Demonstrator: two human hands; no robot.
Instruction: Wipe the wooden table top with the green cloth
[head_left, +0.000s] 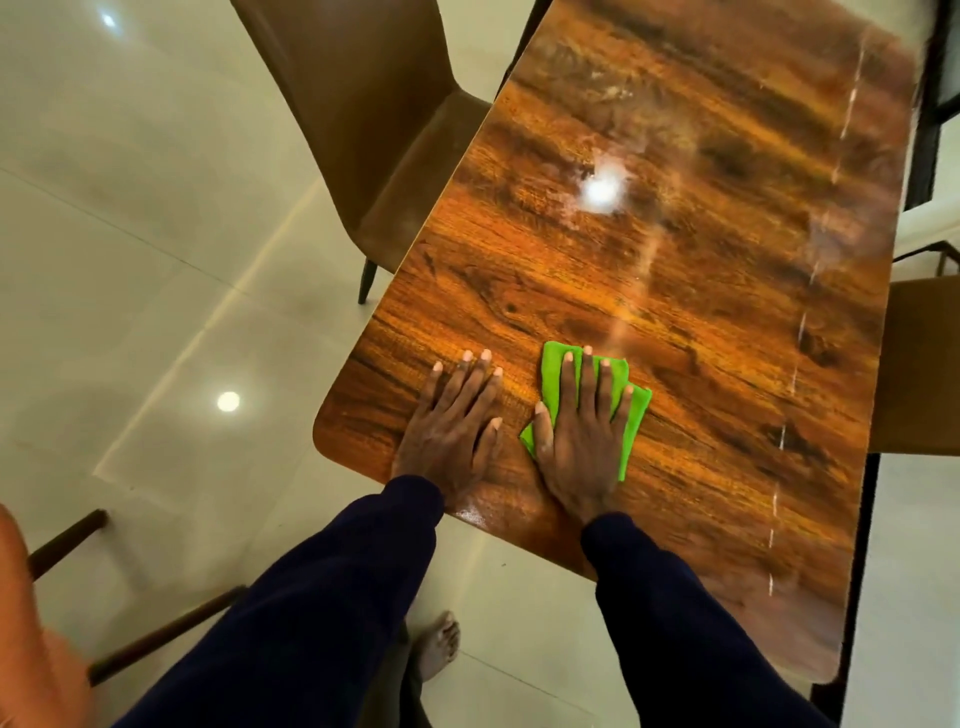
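A glossy wooden table top stretches away from me, with lamp glare near its middle. A folded green cloth lies near the table's front left corner. My right hand presses flat on the cloth, fingers straight and spread, covering most of it. My left hand rests flat on the bare wood just left of the cloth, fingers straight, close to the table's near edge. Both arms wear dark blue sleeves.
A brown chair stands tucked at the table's left side. Another chair edge shows at the right. Dark wooden chair legs and orange fabric sit at the lower left. Pale glossy floor tiles surround the table; my bare foot stands below.
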